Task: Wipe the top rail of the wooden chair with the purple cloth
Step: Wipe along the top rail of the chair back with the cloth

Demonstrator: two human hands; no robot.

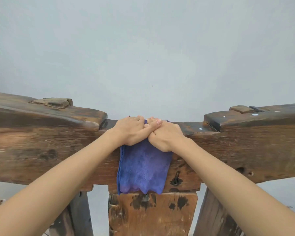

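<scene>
Both hands, left hand [132,129] and right hand [163,133], press fuzzy purple cloth [143,166] over worn top rail [41,133].

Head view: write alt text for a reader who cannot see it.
Two bare hands, left hand and right hand, press side by side on a purple cloth draped over the middle of a dark wooden chair's top rail. The cloth hangs down the rail's near face; a plain pale wall fills the background.
</scene>
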